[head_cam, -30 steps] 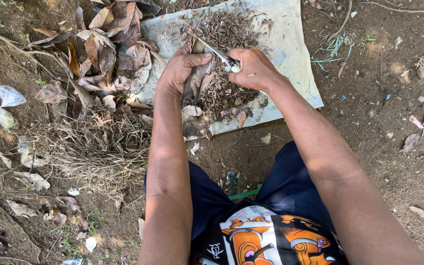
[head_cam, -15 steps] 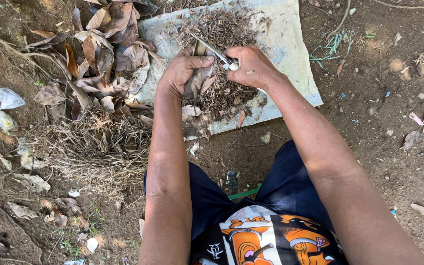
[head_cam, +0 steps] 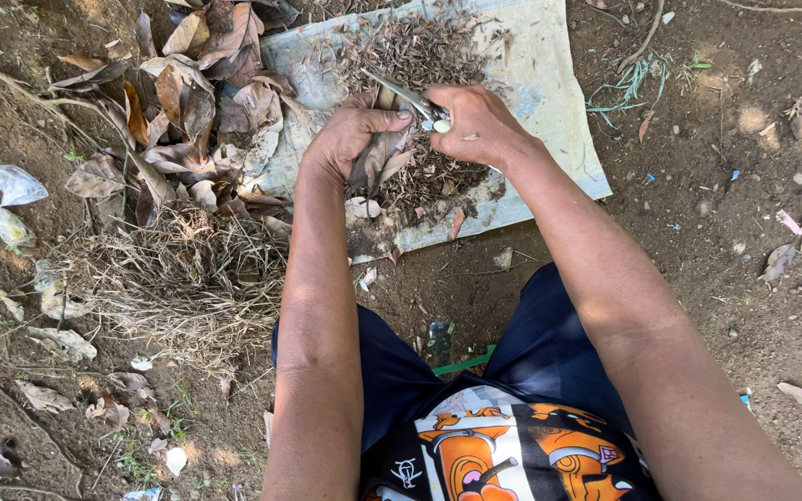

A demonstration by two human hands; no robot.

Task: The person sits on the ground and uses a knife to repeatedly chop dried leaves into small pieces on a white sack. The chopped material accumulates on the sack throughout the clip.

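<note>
My left hand (head_cam: 347, 137) grips a bunch of dry brown leaves (head_cam: 378, 160) over a pale sheet (head_cam: 549, 102) spread on the dirt. My right hand (head_cam: 478, 123) holds metal scissors (head_cam: 410, 97), blades pointing up-left toward the leaves. A heap of small cut leaf bits (head_cam: 420, 51) lies on the sheet just beyond both hands, with more bits under the hands.
A pile of whole dry leaves (head_cam: 201, 111) lies left of the sheet, with dry grass (head_cam: 178, 269) below it. Plastic scraps (head_cam: 16, 186) sit at the far left. Bare dirt with twigs spreads to the right. My dark shorts and patterned shirt fill the bottom.
The hands stay in nearly the same place over the sheet; the scissors shift slightly against the leaf bunch.
</note>
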